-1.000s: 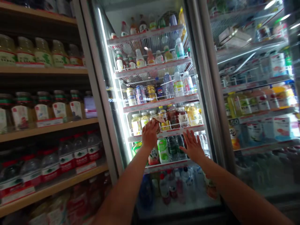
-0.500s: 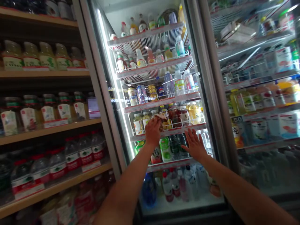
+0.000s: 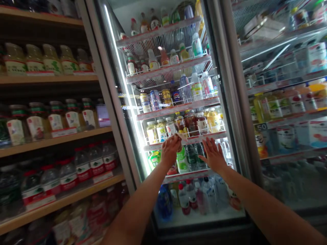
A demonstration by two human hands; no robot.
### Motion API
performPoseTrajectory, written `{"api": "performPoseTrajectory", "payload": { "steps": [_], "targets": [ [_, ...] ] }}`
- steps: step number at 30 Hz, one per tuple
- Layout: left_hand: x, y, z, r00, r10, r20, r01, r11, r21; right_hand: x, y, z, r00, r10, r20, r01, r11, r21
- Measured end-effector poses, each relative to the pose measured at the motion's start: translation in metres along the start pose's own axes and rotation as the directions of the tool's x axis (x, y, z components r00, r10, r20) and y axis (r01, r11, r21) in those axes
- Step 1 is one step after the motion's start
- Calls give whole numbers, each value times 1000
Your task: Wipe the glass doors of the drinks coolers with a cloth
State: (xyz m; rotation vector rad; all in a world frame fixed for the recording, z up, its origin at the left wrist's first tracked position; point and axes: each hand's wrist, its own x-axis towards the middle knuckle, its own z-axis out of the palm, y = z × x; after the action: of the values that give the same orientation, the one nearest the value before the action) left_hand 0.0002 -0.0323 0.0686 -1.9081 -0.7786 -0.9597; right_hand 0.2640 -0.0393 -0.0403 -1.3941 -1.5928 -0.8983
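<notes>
Wooden shelves (image 3: pixel 51 79) of bottles (image 3: pixel 51 62) stand well left of the left hand (image 3: pixel 170 149). It is closed on a crumpled cloth (image 3: pixel 182 137) that pokes out beyond its fingertips, in front of a lit cooler (image 3: pixel 178 108). Just right, apart from it, the right hand (image 3: pixel 214 156) is spread, palm toward the cooler; whether either touches it, I cannot tell. Farther right of both hands, a second cooler (image 3: pixel 293 156) holds bottles and cartons (image 3: pixel 318 133).

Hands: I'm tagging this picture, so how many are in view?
2: the left hand, holding a cloth-like piece, and, to its right, the open right hand, both in front of the drinks fridge. None appear hidden.
</notes>
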Motion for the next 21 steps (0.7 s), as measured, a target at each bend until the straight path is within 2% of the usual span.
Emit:
{"api": "performPoseTrajectory", "payload": {
  "steps": [3,8,12,14,18,21],
  "targets": [
    [-15,1,0,998,60,18,-59,998,-9,0,0,0,1000,-4,-11,4,1000,-2],
    [-29,-9,1,992,-109,-57,112,993,49,-1,0,-2,1000,-6,2,6,1000,9],
    [-45,-7,1,1000,5,4,-5,1000,25,-2,0,-2,1000,4,20,-4,1000,6],
    [-50,-11,0,1000,21,7,-21,1000,21,-2,0,-2,1000,5,27,-5,1000,4],
    [-55,-20,2,991,-118,-59,121,991,49,-1,0,-3,998,10,63,-10,1000,6],
    [-68,-10,7,994,-103,-31,104,994,23,-1,0,-5,996,18,88,-20,1000,17]
  ]
}}
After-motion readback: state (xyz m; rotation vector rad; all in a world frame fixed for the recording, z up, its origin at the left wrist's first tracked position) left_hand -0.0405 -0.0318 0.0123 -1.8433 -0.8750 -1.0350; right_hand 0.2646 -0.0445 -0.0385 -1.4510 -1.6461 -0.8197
